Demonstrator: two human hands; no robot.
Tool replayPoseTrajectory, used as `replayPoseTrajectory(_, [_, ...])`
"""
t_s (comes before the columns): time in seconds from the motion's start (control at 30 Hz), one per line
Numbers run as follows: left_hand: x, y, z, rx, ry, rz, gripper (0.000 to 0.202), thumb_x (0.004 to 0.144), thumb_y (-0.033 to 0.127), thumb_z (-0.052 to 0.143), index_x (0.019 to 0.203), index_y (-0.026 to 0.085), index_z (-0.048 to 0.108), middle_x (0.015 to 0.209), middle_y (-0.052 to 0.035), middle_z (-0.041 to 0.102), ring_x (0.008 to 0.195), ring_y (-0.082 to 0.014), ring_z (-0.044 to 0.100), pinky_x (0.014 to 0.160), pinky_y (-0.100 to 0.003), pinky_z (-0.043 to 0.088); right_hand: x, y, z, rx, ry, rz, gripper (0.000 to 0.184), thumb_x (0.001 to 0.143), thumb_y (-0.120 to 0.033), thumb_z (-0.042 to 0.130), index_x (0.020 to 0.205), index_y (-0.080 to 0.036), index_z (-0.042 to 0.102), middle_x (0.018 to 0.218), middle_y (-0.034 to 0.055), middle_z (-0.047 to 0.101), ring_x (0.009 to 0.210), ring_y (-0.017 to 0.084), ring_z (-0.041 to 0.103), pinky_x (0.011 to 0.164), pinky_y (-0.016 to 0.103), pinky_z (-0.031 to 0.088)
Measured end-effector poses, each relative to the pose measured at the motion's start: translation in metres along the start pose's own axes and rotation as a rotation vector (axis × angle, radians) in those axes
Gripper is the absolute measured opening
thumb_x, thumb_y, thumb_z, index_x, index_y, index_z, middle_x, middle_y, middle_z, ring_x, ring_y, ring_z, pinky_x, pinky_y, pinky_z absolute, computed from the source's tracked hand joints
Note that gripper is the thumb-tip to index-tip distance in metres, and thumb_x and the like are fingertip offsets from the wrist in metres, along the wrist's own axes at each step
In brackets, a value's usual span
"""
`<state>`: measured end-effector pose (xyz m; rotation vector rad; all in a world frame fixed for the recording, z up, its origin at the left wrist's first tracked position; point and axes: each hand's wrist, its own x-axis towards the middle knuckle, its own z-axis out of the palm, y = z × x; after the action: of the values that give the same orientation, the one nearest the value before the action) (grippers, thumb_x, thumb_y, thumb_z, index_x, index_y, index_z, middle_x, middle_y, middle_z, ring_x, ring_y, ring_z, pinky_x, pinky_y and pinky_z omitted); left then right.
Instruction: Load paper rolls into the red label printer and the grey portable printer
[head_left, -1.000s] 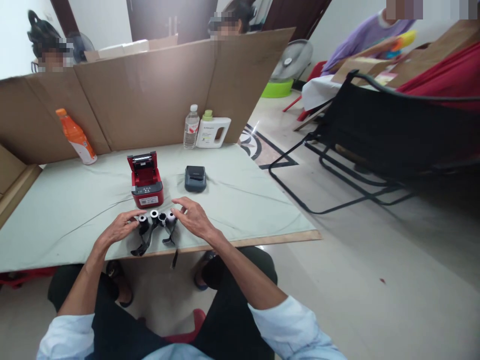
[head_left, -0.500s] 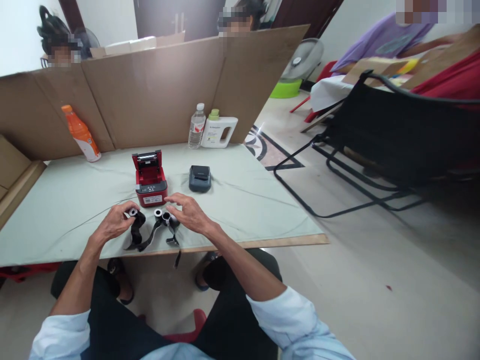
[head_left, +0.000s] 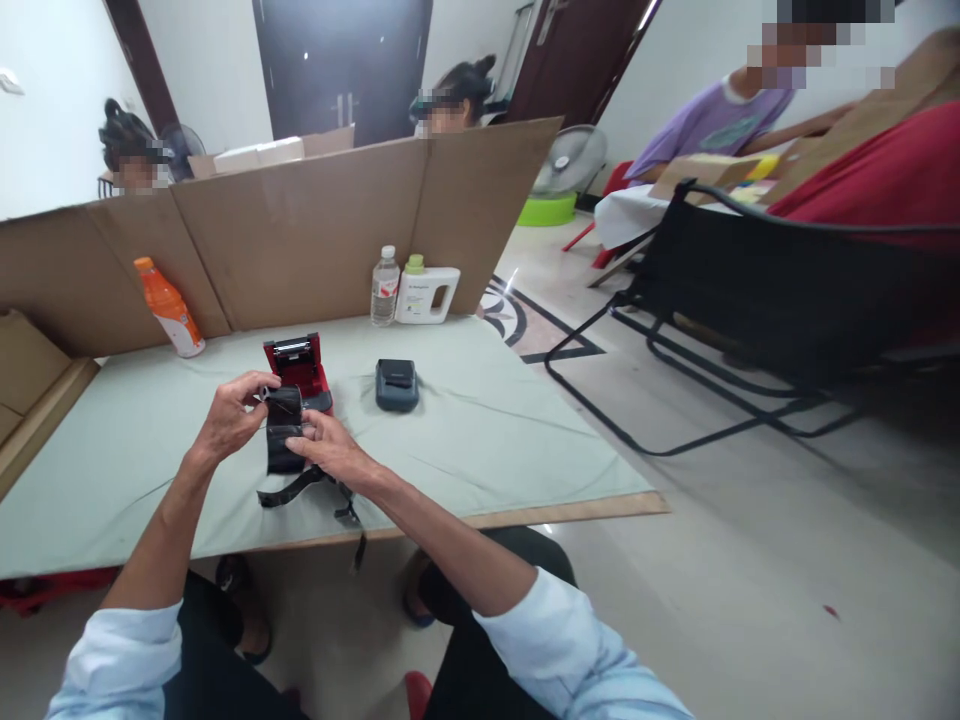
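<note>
My left hand (head_left: 231, 418) pinches one end of a black ribbon roll (head_left: 284, 403), held in front of the red label printer (head_left: 318, 378). The printer's lid stands up, and the roll and hands cover much of its front. My right hand (head_left: 336, 452) is closed on the black ribbon at its right side, fingertips near the roll's other end. A wide stretch of ribbon (head_left: 283, 458) hangs below the roll. More loose ribbon (head_left: 289, 493) trails over the table near its front edge. Part of the ribbon is hidden behind my right hand.
A small dark grey device (head_left: 397, 386) lies right of the printer. Along the cardboard screen (head_left: 300, 240) stand an orange bottle (head_left: 169, 310), a water bottle (head_left: 385, 290) and a white jug (head_left: 426, 296). A black folding chair (head_left: 750, 290) is at the right; other people sit beyond.
Both hands have come together in front of the printer. The black ribbon roll is lifted off the table, and my right hand has closed on the ribbon. The view has tilted up.
</note>
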<state>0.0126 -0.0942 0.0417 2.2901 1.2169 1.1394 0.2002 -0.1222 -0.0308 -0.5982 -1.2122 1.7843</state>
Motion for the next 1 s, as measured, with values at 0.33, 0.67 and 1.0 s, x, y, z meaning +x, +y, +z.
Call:
replayPoseTrajectory(0.33, [0.044, -0.079, 0.049, 0.224, -0.054, -0.123, 0.039, 0.068, 0.007, 0.057, 0.098, 0.019, 0.078, 0.095, -0.0038, 0.078, 0.084, -0.0196, 0.069, 0.083, -0.032, 0.057, 0.035, -0.004, -0.038, -0.388, 0.294, -0.104, 0.033, 0.074, -0.024, 0.065, 0.106, -0.016, 0.07, 0.072, -0.0023, 0.069, 0.062, 0.013, 0.062, 0.061, 0.024, 0.052])
replayPoseTrajectory(0.67, [0.054, -0.09, 0.06, 0.4, -0.161, -0.25, 0.042, 0.066, 0.007, 0.06, 0.1, 0.022, 0.081, 0.089, -0.0035, 0.076, 0.082, -0.0206, 0.066, 0.078, -0.03, 0.052, 0.038, -0.008, -0.048, -0.479, 0.301, -0.068, 0.025, 0.073, -0.024, 0.062, 0.091, -0.014, 0.076, 0.06, -0.0047, 0.059, 0.054, 0.01, 0.051, 0.051, 0.02, 0.042])
replayPoseTrajectory(1.0, [0.059, -0.088, 0.057, 0.396, -0.252, -0.23, 0.046, 0.066, 0.007, 0.056, 0.104, 0.02, 0.08, 0.09, -0.0034, 0.078, 0.08, -0.0204, 0.068, 0.075, -0.028, 0.051, 0.037, 0.0, -0.046, -0.398, 0.296, 0.011, 0.024, 0.076, -0.016, 0.062, 0.095, -0.015, 0.075, 0.069, -0.0023, 0.068, 0.056, 0.01, 0.061, 0.052, 0.019, 0.052])
